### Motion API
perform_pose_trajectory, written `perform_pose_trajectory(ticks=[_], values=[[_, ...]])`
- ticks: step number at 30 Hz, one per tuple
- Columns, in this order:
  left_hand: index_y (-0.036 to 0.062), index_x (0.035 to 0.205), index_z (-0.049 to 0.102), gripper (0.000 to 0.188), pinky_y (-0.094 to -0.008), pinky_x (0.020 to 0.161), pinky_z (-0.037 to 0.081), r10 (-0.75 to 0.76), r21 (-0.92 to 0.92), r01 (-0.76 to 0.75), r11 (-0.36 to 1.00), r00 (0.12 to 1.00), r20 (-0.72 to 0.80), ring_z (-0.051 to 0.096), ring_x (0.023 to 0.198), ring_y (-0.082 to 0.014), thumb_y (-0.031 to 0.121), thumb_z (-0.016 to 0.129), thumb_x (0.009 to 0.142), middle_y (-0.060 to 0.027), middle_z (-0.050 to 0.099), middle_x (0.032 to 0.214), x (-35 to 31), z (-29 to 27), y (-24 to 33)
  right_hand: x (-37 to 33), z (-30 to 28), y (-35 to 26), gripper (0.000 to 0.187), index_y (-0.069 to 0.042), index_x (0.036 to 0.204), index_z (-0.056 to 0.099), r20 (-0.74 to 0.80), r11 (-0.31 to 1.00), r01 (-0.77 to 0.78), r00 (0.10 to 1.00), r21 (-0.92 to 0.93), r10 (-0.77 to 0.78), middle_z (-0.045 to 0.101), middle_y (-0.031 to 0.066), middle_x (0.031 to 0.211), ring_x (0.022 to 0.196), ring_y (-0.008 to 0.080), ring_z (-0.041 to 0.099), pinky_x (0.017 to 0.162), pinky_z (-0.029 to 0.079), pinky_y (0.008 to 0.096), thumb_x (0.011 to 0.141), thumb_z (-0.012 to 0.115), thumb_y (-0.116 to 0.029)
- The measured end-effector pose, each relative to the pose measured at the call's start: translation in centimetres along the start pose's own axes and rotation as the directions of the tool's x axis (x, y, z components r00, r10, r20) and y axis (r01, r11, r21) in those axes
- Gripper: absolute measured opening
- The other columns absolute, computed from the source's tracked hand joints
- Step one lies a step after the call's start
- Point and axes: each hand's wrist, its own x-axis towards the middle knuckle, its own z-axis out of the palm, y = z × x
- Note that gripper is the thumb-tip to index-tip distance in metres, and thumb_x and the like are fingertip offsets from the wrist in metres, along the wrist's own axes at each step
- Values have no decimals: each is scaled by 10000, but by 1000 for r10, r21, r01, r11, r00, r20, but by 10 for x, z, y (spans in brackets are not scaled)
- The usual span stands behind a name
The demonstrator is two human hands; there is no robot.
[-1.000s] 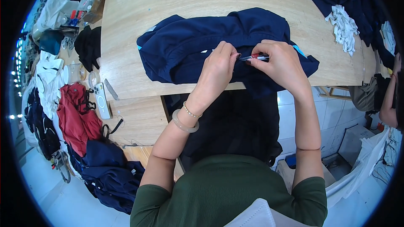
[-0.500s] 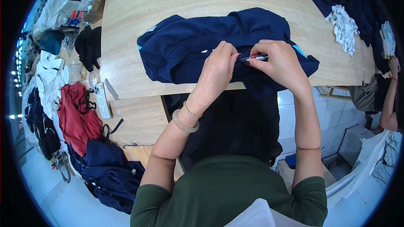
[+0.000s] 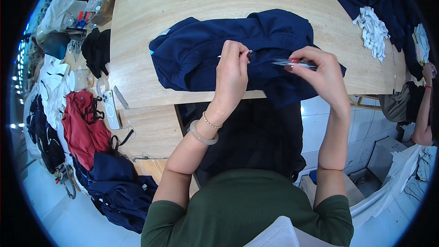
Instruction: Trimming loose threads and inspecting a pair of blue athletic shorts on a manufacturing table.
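A navy garment (image 3: 215,36) lies bunched across the near edge of the table, with part of it hanging over. My left hand (image 3: 232,66) is closed in a pinch at its middle, thumb and forefinger together on the dark cloth; the exact fold between them is hidden. In my right hand (image 3: 320,71) is a pair of thread snips (image 3: 297,63), held between thumb and fingers. The slim metal points face left, slightly blurred, over the garment and apart from my left hand.
A phone (image 3: 110,109) and a grey blade-like strip (image 3: 120,97) lie at the table's left. Red cloth (image 3: 84,126) and navy clothes (image 3: 116,187) are piled beyond. White fabric scraps (image 3: 372,32) rest at the right. Another person's arm (image 3: 425,110) shows at the far right.
My hands have drawn apart: the right moved right with the snips, the left slightly left and up. The garment stays nearly where it was.
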Motion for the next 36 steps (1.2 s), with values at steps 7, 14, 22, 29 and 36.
perform_pose_trajectory(ticks=[7, 14, 22, 29, 36], values=[[-35, 959, 496, 71, -385, 659, 488, 102, 148, -102, 984, 995, 8, 565, 758, -340, -5, 559, 945, -151, 492, 969, -1, 0, 4, 11, 31, -14, 167, 21, 862, 708, 104, 968, -13, 994, -252, 40, 681, 112, 794, 665, 222, 637, 622, 479, 286, 814, 709, -139], [-37, 978, 492, 104, -427, 603, 519, 145, 278, -146, 949, 989, 24, 610, 775, -362, 40, 560, 961, -160, 473, 1019, 0, -1, 4, 19, 34, -18, 215, 24, 861, 720, 87, 940, -47, 993, -338, 81, 695, 123, 794, 669, 237, 652, 630, 491, 310, 822, 703, -186], [-31, 975, 493, 109, -417, 596, 529, 154, 278, -158, 948, 987, 34, 611, 771, -358, 49, 565, 964, -156, 470, 1026, 1, -2, 5, 21, 35, -23, 197, 29, 850, 716, 132, 922, -74, 982, -379, 134, 697, 127, 773, 668, 233, 655, 633, 497, 318, 811, 718, -165], [-28, 969, 491, 106, -414, 593, 530, 153, 272, -155, 950, 988, 29, 614, 767, -354, 47, 564, 964, -155, 469, 1026, 2, -2, 5, 23, 31, -22, 202, 25, 830, 710, 140, 934, -59, 984, -354, 115, 687, 120, 753, 659, 223, 647, 624, 488, 312, 813, 720, -176], [-28, 967, 490, 108, -415, 593, 530, 154, 272, -156, 950, 988, 28, 617, 756, -351, 51, 563, 967, -156, 471, 1029, 1, -1, 5, 25, 36, -25, 218, 19, 816, 709, 156, 913, -49, 980, -406, 122, 676, 121, 737, 656, 226, 648, 617, 482, 314, 805, 731, -197]])
